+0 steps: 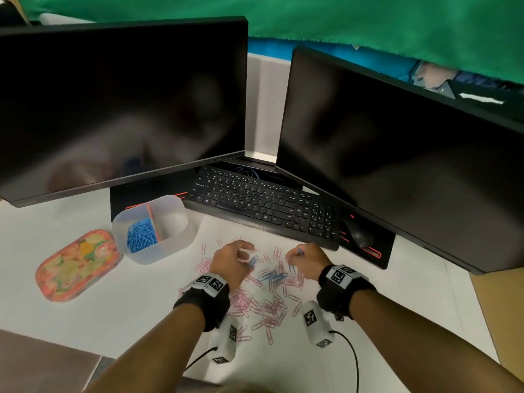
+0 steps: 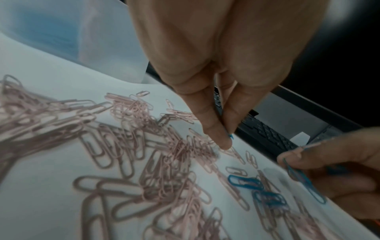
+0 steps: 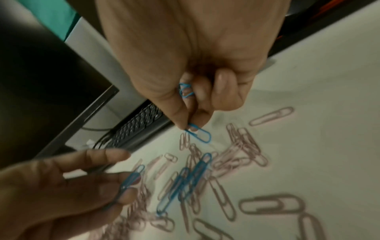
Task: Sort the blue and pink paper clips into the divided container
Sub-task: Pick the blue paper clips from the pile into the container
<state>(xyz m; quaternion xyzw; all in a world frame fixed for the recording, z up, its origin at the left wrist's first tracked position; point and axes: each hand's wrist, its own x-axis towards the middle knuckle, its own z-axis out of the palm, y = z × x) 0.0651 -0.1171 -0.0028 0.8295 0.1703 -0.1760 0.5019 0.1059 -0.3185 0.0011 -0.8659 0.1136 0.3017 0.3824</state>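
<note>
Pink paper clips (image 1: 255, 304) lie scattered on the white desk, with a few blue paper clips (image 1: 273, 276) among them. My left hand (image 1: 249, 258) hovers over the pile and pinches one blue clip (image 3: 131, 180) between thumb and fingers (image 2: 218, 129). My right hand (image 1: 293, 256) pinches another blue clip (image 3: 200, 134) at its fingertips, and more blue clips (image 3: 185, 91) are tucked against its palm. The translucent divided container (image 1: 170, 251) stands to the upper left of my hands. Its left compartment holds a heap of blue clips (image 1: 140, 235). No clips show in the right compartment.
A floral lid (image 1: 76, 265) lies left of the container. A black keyboard (image 1: 263, 205) and mouse (image 1: 358, 232) sit just beyond the clips, under two dark monitors (image 1: 122, 103). Bare white desk stretches to the right of the pile.
</note>
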